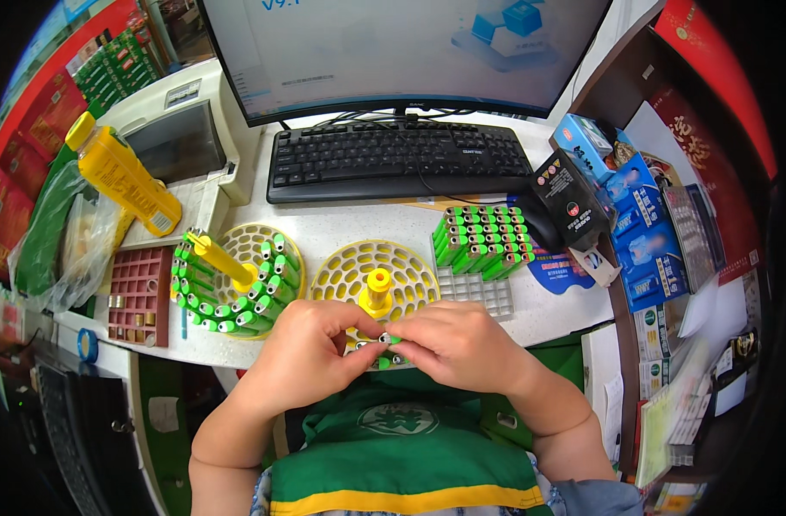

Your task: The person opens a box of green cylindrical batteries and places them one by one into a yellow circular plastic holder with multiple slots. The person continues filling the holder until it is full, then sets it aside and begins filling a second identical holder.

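My left hand (303, 357) and right hand (470, 344) meet over the near edge of a round yellow rack (337, 267) with rings of oval holes and a yellow centre post (377, 288). Between their fingertips they pinch a green lighter (395, 340) with a metal top, mostly covered by the fingers. Just below it, a few more lighters (383, 363) stand along the rack's near rim. To the left, a second round rack (242, 236) with a tall yellow post (221, 258) carries green lighters (277, 284) around its outer ring. Right of the middle rack, upright lighters (483, 236) fill part of a grey gridded tray (475, 288).
A keyboard (393, 159) and monitor (410, 52) stand behind the racks, with a mouse (539, 225) to the right. At left are a red compartment tray (131, 284), a yellow bottle (122, 176) and a printer-like machine (199, 129). Boxes (638, 206) line the right side.
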Demonstrator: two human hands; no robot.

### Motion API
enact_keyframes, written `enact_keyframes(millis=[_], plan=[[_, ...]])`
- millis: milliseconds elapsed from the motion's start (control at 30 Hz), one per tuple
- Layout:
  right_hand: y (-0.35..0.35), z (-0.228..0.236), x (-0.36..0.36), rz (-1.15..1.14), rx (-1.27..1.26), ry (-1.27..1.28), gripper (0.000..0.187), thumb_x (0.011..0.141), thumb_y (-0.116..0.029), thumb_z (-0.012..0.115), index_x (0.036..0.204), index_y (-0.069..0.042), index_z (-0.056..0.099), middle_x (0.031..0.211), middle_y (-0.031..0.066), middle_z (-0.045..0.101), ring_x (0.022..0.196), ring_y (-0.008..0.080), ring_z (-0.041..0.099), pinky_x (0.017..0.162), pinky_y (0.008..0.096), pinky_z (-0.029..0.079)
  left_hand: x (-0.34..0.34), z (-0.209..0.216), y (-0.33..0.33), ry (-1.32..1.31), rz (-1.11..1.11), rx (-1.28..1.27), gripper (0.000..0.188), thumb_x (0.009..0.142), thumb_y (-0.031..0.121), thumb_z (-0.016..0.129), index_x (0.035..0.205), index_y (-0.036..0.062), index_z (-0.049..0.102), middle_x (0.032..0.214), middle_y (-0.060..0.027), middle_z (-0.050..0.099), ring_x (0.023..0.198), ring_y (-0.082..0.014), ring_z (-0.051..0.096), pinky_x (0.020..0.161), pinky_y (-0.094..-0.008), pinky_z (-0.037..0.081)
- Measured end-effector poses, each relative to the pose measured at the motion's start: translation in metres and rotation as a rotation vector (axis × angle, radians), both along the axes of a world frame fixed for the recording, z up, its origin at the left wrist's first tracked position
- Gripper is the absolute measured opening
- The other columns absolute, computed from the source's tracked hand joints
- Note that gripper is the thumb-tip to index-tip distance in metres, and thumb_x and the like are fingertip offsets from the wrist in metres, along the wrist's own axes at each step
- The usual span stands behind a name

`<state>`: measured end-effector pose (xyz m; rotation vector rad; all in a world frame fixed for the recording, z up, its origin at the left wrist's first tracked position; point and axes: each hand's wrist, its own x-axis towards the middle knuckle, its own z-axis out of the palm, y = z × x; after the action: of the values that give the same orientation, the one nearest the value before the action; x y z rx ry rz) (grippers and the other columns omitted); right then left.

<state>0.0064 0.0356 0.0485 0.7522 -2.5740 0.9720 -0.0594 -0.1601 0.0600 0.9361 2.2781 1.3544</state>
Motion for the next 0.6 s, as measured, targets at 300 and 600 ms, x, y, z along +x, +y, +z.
enact_keyframes(millis=[300, 600], plan=[[0.002, -0.002, 0.003, 0.030, 0.023, -0.002, 0.013, 0.080, -0.011, 0.067, 0.088, -0.003, 0.062, 0.082, 0.0100, 0.067, 0.072, 0.0253, 0.065, 0.065, 0.0358, 0.052, 0.002, -0.003, -0.001, -0.004, -0.038, -0.011, 0.012, 0.071, 0.001, 0.075, 0.081, 0.0011, 0.069, 0.069, -0.0043, 0.066, 0.050, -0.0065, 0.049, 0.045, -0.0218, 0.039], [0.001, 0.015, 0.000, 0.034, 0.241, -0.132, 0.013, 0.078, -0.011, 0.069, 0.089, -0.003, 0.067, 0.083, 0.0108, 0.068, 0.075, 0.0261, 0.066, 0.066, 0.0353, 0.054, -0.001, -0.003, 0.003, 0.048, -0.063, -0.109, 0.013, 0.070, 0.002, 0.075, 0.081, 0.0011, 0.068, 0.069, -0.0058, 0.065, 0.051, -0.0090, 0.051, 0.047, -0.0240, 0.041]])
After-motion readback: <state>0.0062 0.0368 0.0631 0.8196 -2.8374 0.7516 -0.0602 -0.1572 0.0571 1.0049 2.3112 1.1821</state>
